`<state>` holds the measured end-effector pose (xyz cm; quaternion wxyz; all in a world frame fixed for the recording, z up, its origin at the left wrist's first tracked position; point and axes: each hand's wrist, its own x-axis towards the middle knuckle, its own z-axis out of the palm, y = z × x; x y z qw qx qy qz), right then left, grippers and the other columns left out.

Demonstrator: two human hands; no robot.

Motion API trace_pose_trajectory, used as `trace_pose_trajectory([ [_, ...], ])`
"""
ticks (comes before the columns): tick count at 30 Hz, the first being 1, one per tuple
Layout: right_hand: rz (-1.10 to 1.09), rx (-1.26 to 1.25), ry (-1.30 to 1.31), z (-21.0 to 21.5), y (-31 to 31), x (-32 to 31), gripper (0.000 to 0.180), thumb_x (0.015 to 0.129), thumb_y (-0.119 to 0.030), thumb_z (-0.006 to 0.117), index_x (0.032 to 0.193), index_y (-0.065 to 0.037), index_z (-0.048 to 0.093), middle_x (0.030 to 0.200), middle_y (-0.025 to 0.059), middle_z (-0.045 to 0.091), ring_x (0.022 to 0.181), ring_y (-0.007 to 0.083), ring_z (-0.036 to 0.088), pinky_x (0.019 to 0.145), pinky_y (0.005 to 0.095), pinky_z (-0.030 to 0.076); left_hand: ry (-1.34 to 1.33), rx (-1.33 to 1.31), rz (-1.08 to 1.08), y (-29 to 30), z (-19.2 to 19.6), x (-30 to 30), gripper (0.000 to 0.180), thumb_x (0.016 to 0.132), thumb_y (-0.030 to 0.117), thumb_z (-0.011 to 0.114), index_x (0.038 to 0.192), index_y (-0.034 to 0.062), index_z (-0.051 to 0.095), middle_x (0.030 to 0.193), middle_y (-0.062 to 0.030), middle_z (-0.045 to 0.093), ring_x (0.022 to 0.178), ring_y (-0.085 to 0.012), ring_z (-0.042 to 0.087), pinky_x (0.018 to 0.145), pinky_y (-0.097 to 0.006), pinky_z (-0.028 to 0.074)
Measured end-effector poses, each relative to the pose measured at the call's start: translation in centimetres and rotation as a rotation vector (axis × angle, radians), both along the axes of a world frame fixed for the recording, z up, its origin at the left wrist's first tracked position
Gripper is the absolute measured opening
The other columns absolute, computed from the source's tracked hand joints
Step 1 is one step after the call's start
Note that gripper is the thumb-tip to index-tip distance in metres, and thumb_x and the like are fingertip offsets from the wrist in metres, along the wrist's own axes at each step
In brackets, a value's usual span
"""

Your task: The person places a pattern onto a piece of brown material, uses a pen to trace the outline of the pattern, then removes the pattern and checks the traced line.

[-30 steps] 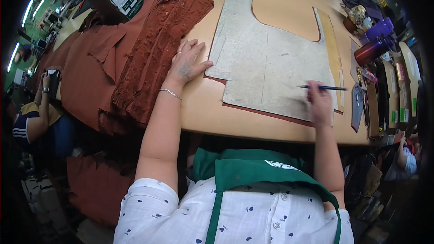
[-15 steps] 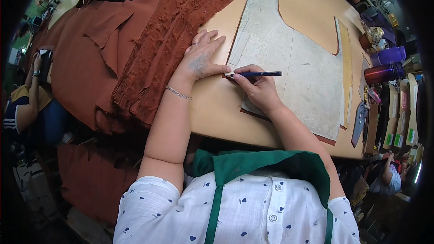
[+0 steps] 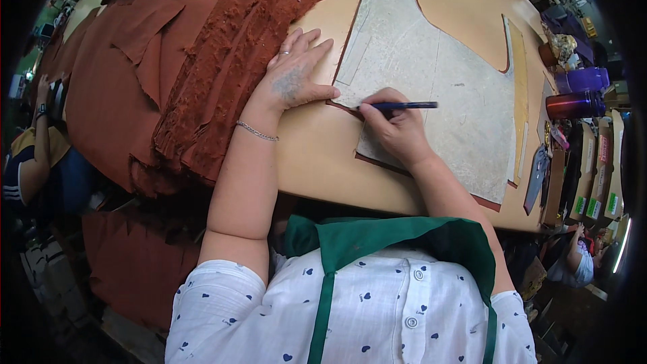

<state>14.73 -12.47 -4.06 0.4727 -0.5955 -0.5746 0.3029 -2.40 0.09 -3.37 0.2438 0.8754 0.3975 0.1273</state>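
Right fingers (image 3: 384, 96): pinching a dark pen (image 3: 411, 105) between thumb and index, going by the head view. The rest were tucked under the right hand (image 3: 399, 129), so I couldn't tell much about those.
Left fingers (image 3: 322, 52): loosely spread and laid on the counter (image 3: 313, 172); the left hand (image 3: 291, 83) had its thumb stretched to the near-left corner of the grey-white template (image 3: 431, 81), touching it as far as I could see.
Template spot: flat on the counter in front of the person, with rust fabric (image 3: 488, 204) peeking out from under its near edge.
Pen step: looked like marking along the edge to me, with the tip down at the short stepped bit by the left thumb.
Next stroke: imo it called for a steady template and a tip tight to the edge, especially at the inside corner, which the right hand was hiding.
Tight side: the frayed fabric pile (image 3: 222, 61) sat right beside the left hand, so not much slack there.
Roomy side: bare counter between the left forearm and the step, plus the big curved cutout. Over right, a yellow strip (image 3: 519, 94) and then a purple tumbler (image 3: 581, 80) crowded things.
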Motion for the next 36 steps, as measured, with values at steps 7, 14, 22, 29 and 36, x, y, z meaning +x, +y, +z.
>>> trace_pose_trajectory([
  [7, -0.068, -0.137, 0.111, 0.9, -1.3, 0.8, 0.007, 0.078, -0.008, 0.063, 0.079, -0.002, 0.060, 0.071, 0.0025, 0.058, 0.064, 0.0083, 0.051, 0.058, 0.0225, 0.042, 0.000, -0.005, 0.020, -0.3, 0.3, 0.1, 0.084, 0.058, 0.035, 0.075, 0.130, 0.0100, 0.040, 0.140, -0.0132, 0.029, 0.133, -0.0325, 0.015, 0.102, -0.053, 0.021],
  [14, 0.032, 0.000, 0.106, -0.1, 1.5, -2.4, 0.011, 0.079, -0.010, 0.064, 0.082, 0.000, 0.061, 0.072, 0.0090, 0.061, 0.063, 0.0133, 0.057, 0.059, 0.0251, 0.046, 0.002, 0.029, 0.008, -0.3, 0.0, 0.1, 0.083, 0.058, 0.038, 0.074, 0.130, 0.0133, 0.042, 0.140, -0.0125, 0.029, 0.133, -0.0319, 0.016, 0.102, -0.052, 0.022],
  [22, 0.011, -0.099, 0.311, 0.9, -0.3, -1.8, 0.015, 0.081, -0.013, 0.063, 0.085, 0.000, 0.059, 0.073, 0.0064, 0.061, 0.063, 0.0101, 0.055, 0.057, 0.0254, 0.045, 0.000, 0.019, -0.016, 0.0, -0.5, -0.3, 0.083, 0.057, 0.040, 0.073, 0.131, 0.0178, 0.042, 0.141, -0.0097, 0.027, 0.133, -0.0316, 0.015, 0.103, -0.052, 0.021],
  [29, -0.074, -0.101, 0.260, 0.9, -9.0, 0.3, 0.013, 0.079, -0.011, 0.066, 0.083, -0.003, 0.057, 0.074, 0.0005, 0.056, 0.067, 0.0058, 0.049, 0.061, 0.0212, 0.040, -0.157, 0.124, -0.085, -3.9, -0.1, 1.8, 0.076, 0.062, 0.043, 0.071, 0.129, 0.0191, 0.044, 0.141, -0.0106, 0.025, 0.133, -0.0336, 0.012, 0.101, -0.061, 0.015],
  [36, -0.124, 0.116, -0.035, -0.4, -7.8, -1.0, 0.015, 0.071, -0.010, 0.070, 0.079, -0.005, 0.059, 0.077, 0.0085, 0.059, 0.072, 0.0233, 0.054, 0.066, 0.0331, 0.043, 0.096, 0.150, -0.152, -7.0, 0.4, 5.0, 0.079, 0.063, 0.052, 0.066, 0.131, 0.0216, 0.040, 0.142, -0.0090, 0.024, 0.134, -0.0328, 0.012, 0.098, -0.066, 0.010],
])
